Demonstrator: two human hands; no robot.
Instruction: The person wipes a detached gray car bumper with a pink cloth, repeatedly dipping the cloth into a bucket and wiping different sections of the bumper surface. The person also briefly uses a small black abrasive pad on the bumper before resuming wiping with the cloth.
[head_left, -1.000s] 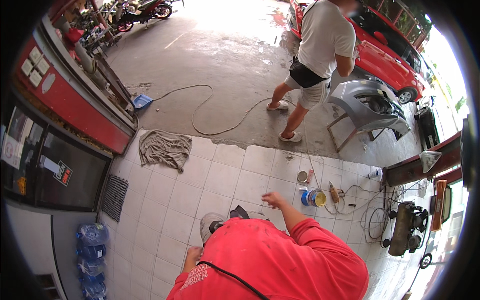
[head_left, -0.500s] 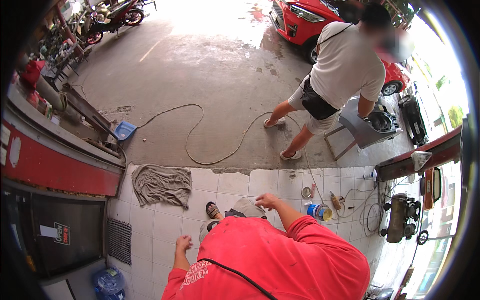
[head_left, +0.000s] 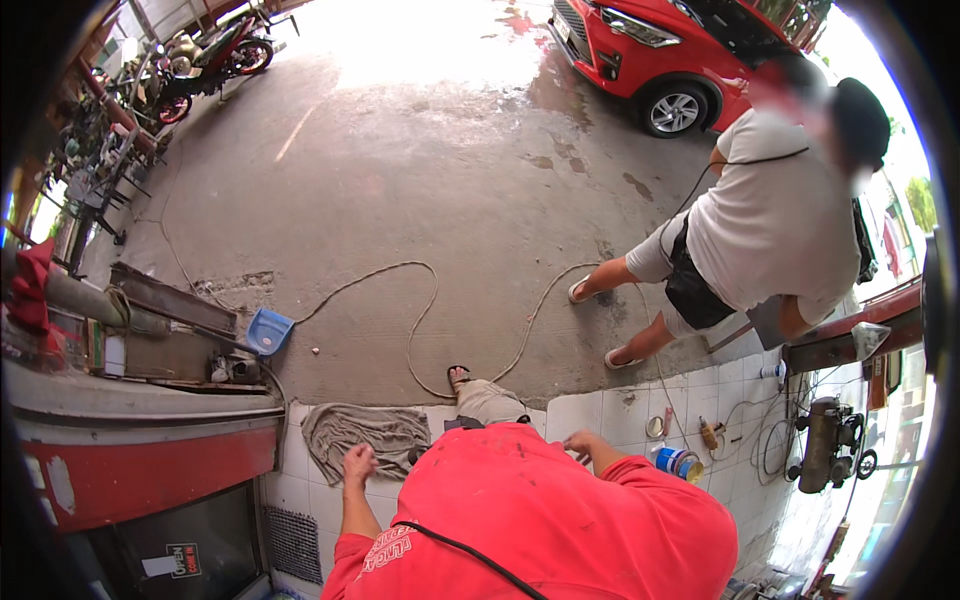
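Observation:
My left hand [head_left: 360,465] hangs beside my body with its fingers loosely apart and nothing in it. It is over the white tiles, nearest to a crumpled grey-brown cloth [head_left: 365,440] on the floor. My right hand [head_left: 583,443] is in front of my right side, fingers partly stretched, with no object visible in it. A blue can [head_left: 678,463] with a yellowish top lies on the tiles to its right. My sandalled foot [head_left: 458,374] is on the concrete, just past the tile edge.
A person in a white shirt [head_left: 765,215] stands ahead on the right, near a red car [head_left: 668,60]. A cord [head_left: 432,300] snakes across the concrete from near a blue dustpan [head_left: 269,331]. An air compressor [head_left: 824,445] stands far right. Motorcycles [head_left: 235,58] are at far left.
I have moved forward, one foot now past the tile edge onto concrete. My right hand has come lower and closer to my body. The other person has moved right, with their arm hiding the grey panel.

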